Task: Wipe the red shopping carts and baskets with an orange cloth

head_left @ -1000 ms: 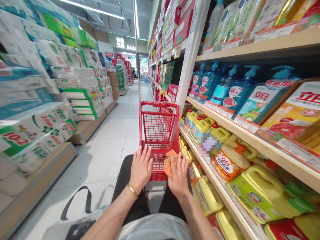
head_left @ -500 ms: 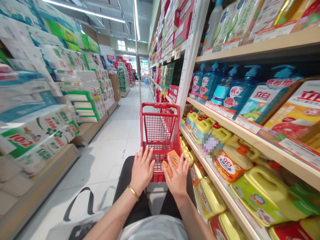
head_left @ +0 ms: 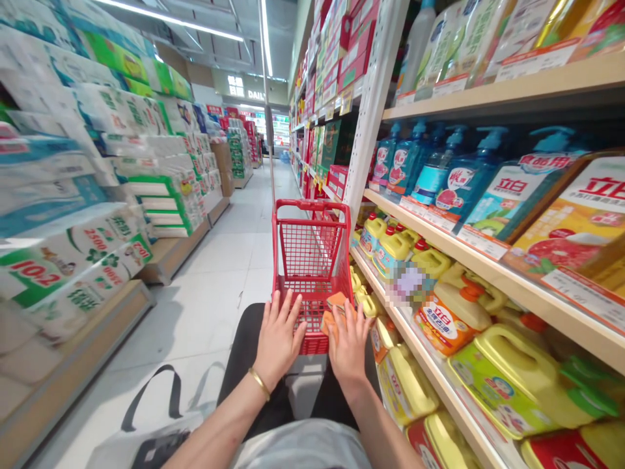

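Observation:
My left hand [head_left: 278,335] is held palm down above my knee, fingers stretched and a little apart, with nothing in it. At the same height my right hand [head_left: 349,342] lies flat in the air, fingers spread, nothing gripped. Just beyond both hands stands a red plastic shopping basket cart [head_left: 312,204] with mesh walls. Partly behind my right fingers, an orange cloth-like item [head_left: 336,299] shows at the basket; I cannot make out whether the fingers touch it.
Shelves on the right hold blue pump bottles [head_left: 454,176] and yellow detergent jugs [head_left: 508,371] close to my right arm. Tissue packs [head_left: 78,254] are stacked on the left. A pale bag [head_left: 122,449] with a dark strap sits at lower left. The tiled aisle [head_left: 219,254] runs ahead.
My right hand has shifted slightly right and its fingers are straighter, off part of the orange item. My left hand has barely moved.

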The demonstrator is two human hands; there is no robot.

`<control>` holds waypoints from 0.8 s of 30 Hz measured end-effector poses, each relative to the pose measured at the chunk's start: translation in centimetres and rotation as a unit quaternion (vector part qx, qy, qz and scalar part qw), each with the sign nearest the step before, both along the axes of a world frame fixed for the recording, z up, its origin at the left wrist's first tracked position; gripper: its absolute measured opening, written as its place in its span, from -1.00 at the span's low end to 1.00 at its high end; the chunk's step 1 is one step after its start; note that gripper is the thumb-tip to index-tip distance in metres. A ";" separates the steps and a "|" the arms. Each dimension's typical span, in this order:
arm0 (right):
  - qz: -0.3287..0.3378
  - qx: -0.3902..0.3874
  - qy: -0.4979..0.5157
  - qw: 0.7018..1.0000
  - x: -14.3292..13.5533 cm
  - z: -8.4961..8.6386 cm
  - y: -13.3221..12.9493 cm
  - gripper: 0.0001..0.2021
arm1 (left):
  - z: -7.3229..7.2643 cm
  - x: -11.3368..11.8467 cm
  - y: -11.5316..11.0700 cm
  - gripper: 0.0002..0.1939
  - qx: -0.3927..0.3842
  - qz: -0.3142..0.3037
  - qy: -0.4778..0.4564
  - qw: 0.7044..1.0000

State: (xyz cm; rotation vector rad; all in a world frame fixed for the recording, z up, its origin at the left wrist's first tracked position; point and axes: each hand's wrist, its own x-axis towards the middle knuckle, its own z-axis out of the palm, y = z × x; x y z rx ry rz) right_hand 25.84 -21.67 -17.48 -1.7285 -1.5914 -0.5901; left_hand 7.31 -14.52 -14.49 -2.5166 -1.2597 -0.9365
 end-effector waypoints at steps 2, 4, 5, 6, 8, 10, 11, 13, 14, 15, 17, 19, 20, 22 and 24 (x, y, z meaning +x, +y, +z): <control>0.024 -0.016 -0.013 0.999 -1.5 0.0 0.4 -0.51 | -0.1 -0.2 0.2 -0.35 0.003 -0.016 -0.001 1.000; 0.055 -0.030 -0.039 0.997 -3.3 0.0 0.9 -0.49 | -0.2 -0.6 0.5 -0.36 0.006 -0.031 0.008 0.999; 0.065 -0.035 -0.050 0.996 -3.9 0.0 1.1 -0.48 | -0.2 -0.9 0.6 -0.37 0.007 -0.036 0.013 0.999; 0.072 -0.040 -0.059 0.995 -4.1 0.1 1.2 -0.47 | -0.2 -1.1 0.6 -0.38 0.008 -0.037 0.016 0.999; 0.067 -0.049 -0.069 0.994 -3.3 0.4 0.9 -0.47 | -0.1 -1.2 0.6 -0.38 0.007 -0.032 0.018 0.999; 0.043 -0.050 -0.070 0.995 -1.4 0.6 0.1 -0.47 | -0.1 -0.9 0.5 -0.37 0.007 -0.027 0.015 1.000; 0.028 -0.048 -0.066 0.996 -0.3 0.7 -0.2 -0.47 | 0.0 -0.7 0.4 -0.37 0.006 -0.024 0.012 1.000; 0.007 -0.044 -0.053 0.998 1.2 0.9 -0.8 -0.47 | 0.0 -0.3 0.1 -0.36 0.006 -0.022 0.005 1.000; 0.004 -0.043 -0.048 0.998 1.3 1.0 -0.8 -0.47 | -0.1 -0.1 0.1 -0.36 0.007 -0.022 0.002 1.000; 0.006 -0.044 -0.043 0.998 1.1 1.1 -0.8 -0.47 | -0.1 0.0 0.1 -0.36 0.006 -0.021 0.000 1.000; 0.027 -0.049 -0.037 0.998 -0.6 1.3 -0.3 -0.48 | -0.3 0.0 0.2 -0.38 0.005 -0.017 -0.001 1.000; 0.058 -0.055 -0.040 0.996 -2.8 1.5 0.3 -0.49 | -0.4 -0.3 0.5 -0.40 0.003 -0.010 0.002 1.000; 0.071 -0.059 -0.044 0.995 -3.5 1.6 0.6 -0.49 | -0.5 -0.5 0.6 -0.40 0.003 -0.008 0.004 1.000; 0.083 -0.066 -0.050 0.993 -3.7 1.7 0.8 -0.51 | -0.5 -0.7 0.9 -0.41 0.006 -0.008 0.011 1.000; 0.067 -0.066 -0.045 0.995 -2.1 1.7 0.5 -0.52 | -0.5 -0.7 0.9 -0.40 0.009 -0.011 0.016 1.000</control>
